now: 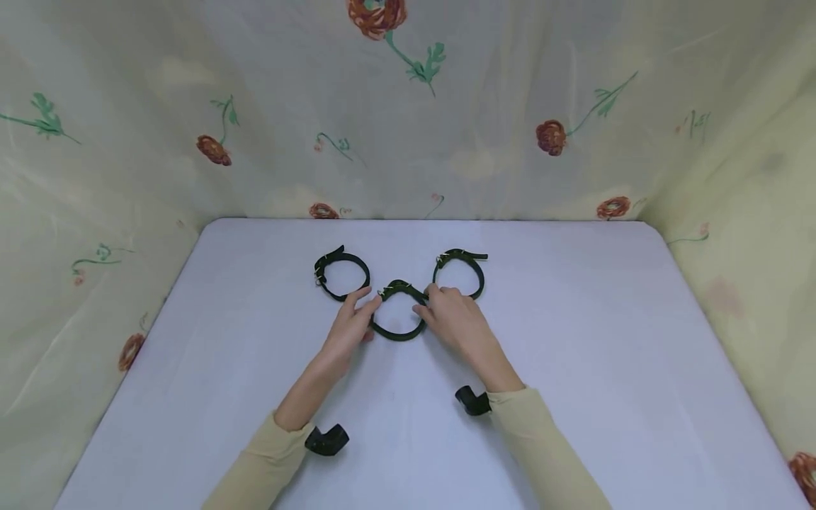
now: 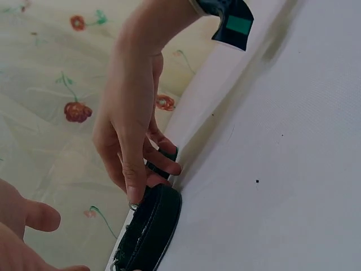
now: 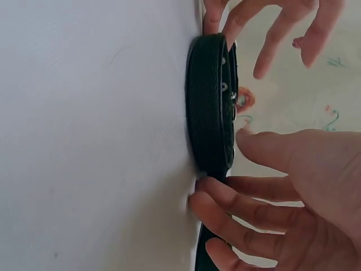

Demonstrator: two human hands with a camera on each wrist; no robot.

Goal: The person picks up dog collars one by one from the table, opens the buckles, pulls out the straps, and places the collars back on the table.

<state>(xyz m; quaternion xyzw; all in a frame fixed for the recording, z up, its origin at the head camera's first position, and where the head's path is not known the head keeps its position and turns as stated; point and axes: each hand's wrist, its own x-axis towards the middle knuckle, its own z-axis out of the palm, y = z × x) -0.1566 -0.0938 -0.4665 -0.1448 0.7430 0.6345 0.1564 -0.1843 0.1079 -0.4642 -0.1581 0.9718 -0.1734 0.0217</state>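
Three dark green collars with metal buckles and rings lie on the white table, each fastened into a loop. My left hand (image 1: 346, 333) touches the left side of the middle collar (image 1: 398, 336), its thumb by a small ring in the left wrist view. Beside that collar's right side is my right hand (image 1: 455, 319), fingertips low against the strap and thumb apart from them in the right wrist view. The left collar (image 1: 366, 265) lies just beyond my left fingertips. Behind my right hand is the right collar (image 1: 481, 280), partly covered by it.
The white table (image 1: 605, 340) stretches out on both sides and in front. A flower-printed curtain (image 1: 478, 127) hangs behind the table and along its sides. Black wrist cameras (image 1: 328, 440) stick out from both sleeves, close above the tabletop.
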